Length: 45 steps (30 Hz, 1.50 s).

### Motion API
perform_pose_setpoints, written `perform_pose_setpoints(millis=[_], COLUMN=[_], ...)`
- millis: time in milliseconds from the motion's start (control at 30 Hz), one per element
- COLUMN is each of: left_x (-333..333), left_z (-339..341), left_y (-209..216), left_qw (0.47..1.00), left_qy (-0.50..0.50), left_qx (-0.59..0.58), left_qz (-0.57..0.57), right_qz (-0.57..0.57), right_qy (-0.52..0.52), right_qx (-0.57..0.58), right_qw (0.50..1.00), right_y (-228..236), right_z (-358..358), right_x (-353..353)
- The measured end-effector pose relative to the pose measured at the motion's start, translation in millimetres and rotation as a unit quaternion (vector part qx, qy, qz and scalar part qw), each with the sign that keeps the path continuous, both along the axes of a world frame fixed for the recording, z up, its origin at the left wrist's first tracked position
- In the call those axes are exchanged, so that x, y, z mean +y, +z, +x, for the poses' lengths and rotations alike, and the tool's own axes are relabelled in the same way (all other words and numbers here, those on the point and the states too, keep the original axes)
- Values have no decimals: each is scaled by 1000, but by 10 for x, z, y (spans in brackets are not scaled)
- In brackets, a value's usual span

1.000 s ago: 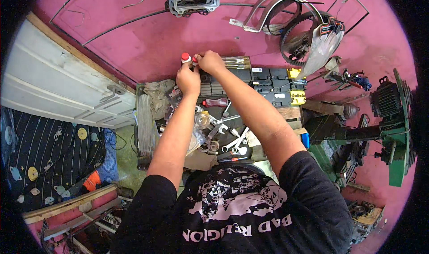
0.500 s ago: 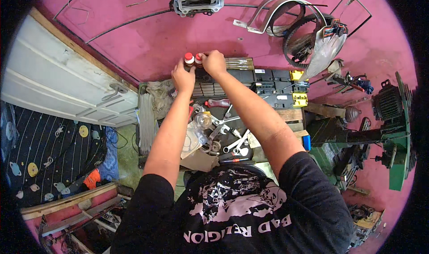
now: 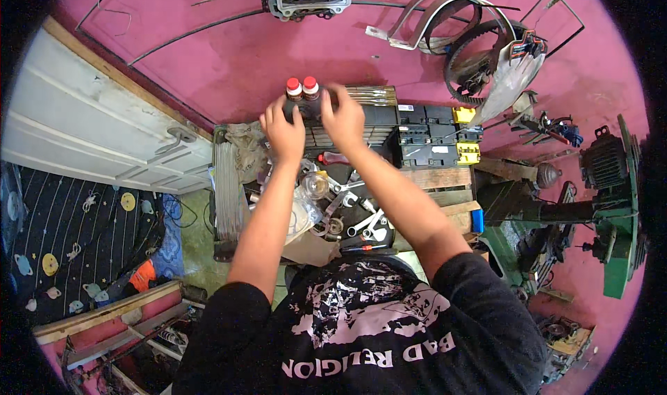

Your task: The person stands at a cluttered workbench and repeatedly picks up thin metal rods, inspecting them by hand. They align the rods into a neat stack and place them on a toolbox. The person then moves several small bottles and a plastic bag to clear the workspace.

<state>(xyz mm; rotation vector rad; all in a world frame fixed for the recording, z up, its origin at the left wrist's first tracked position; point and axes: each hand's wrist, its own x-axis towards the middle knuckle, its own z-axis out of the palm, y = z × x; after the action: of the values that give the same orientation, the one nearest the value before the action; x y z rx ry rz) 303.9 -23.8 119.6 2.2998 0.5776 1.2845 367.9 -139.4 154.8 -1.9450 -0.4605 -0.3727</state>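
Observation:
Two small bottles with red caps, the left bottle (image 3: 294,91) and the right bottle (image 3: 311,91), stand upright side by side on a dark surface against the pink wall. Just in front of them is my left hand (image 3: 283,134), fingers apart and holding nothing. My right hand (image 3: 345,122) is to the right of the bottles, also open, its thumb spread from slightly blurred fingers. Both hands appear free of the bottles. Between my forearms lie a red-handled tool (image 3: 335,158), a clear round jar (image 3: 316,185) and several wrenches (image 3: 365,225).
Black storage boxes (image 3: 429,134) with yellow ends stand at the bench's right rear. A stack of thin sheets (image 3: 228,193) lines the left edge. A white door (image 3: 104,110) is at left, a green machine (image 3: 618,214) at far right. Metal parts hang on the wall.
My right hand has let go of the right bottle and moved down and right. My left hand has drawn back toward me from the left bottle. Both bottles now stand in full view.

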Motion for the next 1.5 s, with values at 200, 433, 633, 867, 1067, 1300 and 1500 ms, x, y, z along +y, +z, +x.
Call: perform_pose_setpoints(millis=[200, 433, 633, 867, 1067, 1300, 1500], left_x=[-805, -677, -679, -923, -1007, -825, -677], left_z=[-608, -251, -318, -642, -709, -547, -275], left_y=[-703, -1663, -1689, -828, 139, 297, 342], left_qw=[936, 898, 916, 908, 956, 963, 955], left_qy=[-105, -44, -55, -168, -208, -203, -201], left_qx=[155, 339, 266, 96, 50, 37, 65], left_qz=[-297, -278, -294, -371, -199, -175, -208], right_qz=[-320, -577, -544, -251, -15, 132, 139], right_qy=[109, 119, 127, 137, 262, 361, 359], right_qx=[-46, -90, -88, -38, 96, 259, 225], right_qw=[940, 803, 825, 957, 960, 886, 895], right_y=[-1219, -1873, -1809, -1161, -766, -242, -298], right_z=[-526, -214, -210, -561, -491, -335, 13], right_x=[-718, -844, -848, -1018, -1007, -1042, -924])
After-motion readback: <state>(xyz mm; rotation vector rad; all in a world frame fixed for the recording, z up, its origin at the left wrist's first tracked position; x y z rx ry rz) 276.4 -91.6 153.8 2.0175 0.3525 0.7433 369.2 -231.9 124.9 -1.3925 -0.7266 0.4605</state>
